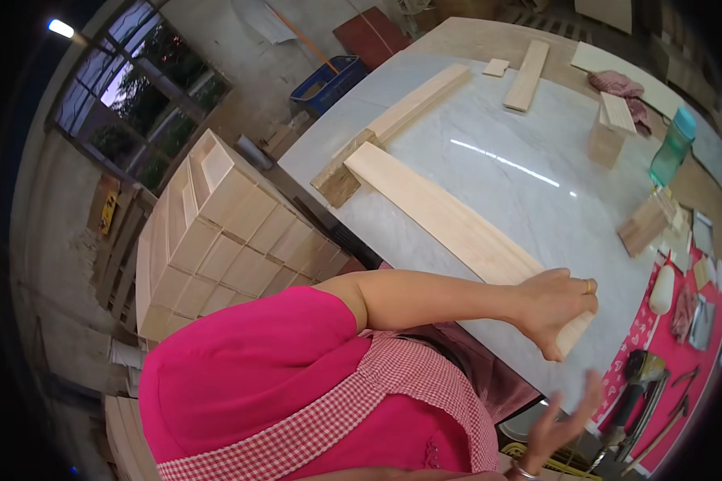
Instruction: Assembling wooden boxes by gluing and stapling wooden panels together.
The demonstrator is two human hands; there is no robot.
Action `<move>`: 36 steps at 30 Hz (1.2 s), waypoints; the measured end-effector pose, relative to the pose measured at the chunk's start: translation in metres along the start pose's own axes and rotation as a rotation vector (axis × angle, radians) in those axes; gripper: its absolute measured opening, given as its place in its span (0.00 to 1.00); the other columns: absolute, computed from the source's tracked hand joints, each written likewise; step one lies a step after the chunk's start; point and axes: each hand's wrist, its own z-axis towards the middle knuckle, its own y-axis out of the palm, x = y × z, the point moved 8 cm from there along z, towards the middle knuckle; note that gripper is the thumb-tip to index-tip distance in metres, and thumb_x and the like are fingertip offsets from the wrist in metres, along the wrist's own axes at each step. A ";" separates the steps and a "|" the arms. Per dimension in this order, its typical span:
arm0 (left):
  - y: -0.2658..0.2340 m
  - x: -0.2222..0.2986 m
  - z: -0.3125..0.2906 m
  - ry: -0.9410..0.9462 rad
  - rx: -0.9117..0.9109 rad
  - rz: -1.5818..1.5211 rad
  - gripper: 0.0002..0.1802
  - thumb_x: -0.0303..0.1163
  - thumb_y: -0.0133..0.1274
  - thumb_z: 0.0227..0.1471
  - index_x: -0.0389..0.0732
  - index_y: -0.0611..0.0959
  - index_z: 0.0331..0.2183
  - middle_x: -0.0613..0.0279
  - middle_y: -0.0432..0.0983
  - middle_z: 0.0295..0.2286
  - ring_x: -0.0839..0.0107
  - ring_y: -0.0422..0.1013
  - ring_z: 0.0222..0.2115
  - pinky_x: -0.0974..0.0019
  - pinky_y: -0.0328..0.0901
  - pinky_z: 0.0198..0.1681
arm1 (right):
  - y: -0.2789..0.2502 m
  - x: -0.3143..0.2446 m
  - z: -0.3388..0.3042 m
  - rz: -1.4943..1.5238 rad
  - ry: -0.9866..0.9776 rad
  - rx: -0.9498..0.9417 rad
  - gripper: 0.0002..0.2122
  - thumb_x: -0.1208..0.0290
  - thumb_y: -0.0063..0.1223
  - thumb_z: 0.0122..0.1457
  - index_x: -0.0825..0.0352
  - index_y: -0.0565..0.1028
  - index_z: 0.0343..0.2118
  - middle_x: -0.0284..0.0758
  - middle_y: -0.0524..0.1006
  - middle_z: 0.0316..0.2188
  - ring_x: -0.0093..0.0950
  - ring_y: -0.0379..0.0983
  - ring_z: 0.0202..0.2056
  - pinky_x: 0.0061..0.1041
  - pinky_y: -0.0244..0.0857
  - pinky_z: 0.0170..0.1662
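My left arm reaches across to the right, and my left hand (555,309) is closed around the near end of a long pale wooden board (449,212). The board lies slantwise over the marble-look tabletop (425,144). Its far end meets a rough brown wood block (345,172) at the table's left edge. Another pale board (421,100) runs on from that block toward the back. Low on the right, below the table edge, my right hand (561,429) is raised with fingers apart and nothing in it; it is slightly blurred.
Stacked wooden boxes (241,232) stand left of the table. A power drill (638,385), a white bottle (662,290) and metal tools lie on a pink cloth (686,401) at the right. A teal bottle (674,144), wooden blocks (610,132) and a short board (528,76) sit farther back.
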 end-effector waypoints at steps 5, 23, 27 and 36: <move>0.005 -0.001 -0.003 0.005 0.026 -0.023 0.39 0.45 0.67 0.22 0.37 0.77 0.41 0.55 0.70 0.39 0.60 0.69 0.39 0.61 0.62 0.42 | -0.073 0.161 0.001 -0.572 0.217 0.183 0.28 0.70 0.58 0.56 0.75 0.64 0.57 0.54 0.67 0.56 0.48 0.65 0.56 0.40 0.57 0.59; -0.002 -0.009 -0.006 0.063 0.056 -0.004 0.34 0.50 0.67 0.30 0.37 0.78 0.37 0.53 0.73 0.38 0.57 0.71 0.40 0.58 0.63 0.44 | -0.101 0.037 0.073 -0.373 0.710 -0.313 0.14 0.68 0.63 0.51 0.73 0.78 0.37 0.43 0.81 0.31 0.33 0.78 0.30 0.34 0.70 0.35; 0.000 -0.004 -0.006 0.093 0.034 0.063 0.36 0.52 0.69 0.28 0.37 0.78 0.37 0.54 0.74 0.36 0.58 0.71 0.41 0.58 0.63 0.44 | -0.100 -0.032 0.082 -0.201 0.469 -0.323 0.16 0.71 0.69 0.47 0.73 0.78 0.35 0.38 0.81 0.30 0.25 0.76 0.30 0.29 0.70 0.35; 0.000 -0.004 -0.008 0.080 -0.013 0.103 0.38 0.54 0.72 0.26 0.38 0.79 0.36 0.57 0.77 0.34 0.60 0.72 0.41 0.60 0.62 0.45 | -0.082 -0.085 0.092 -0.264 0.135 -0.482 0.20 0.68 0.73 0.44 0.72 0.77 0.38 0.41 0.81 0.33 0.31 0.78 0.33 0.30 0.71 0.38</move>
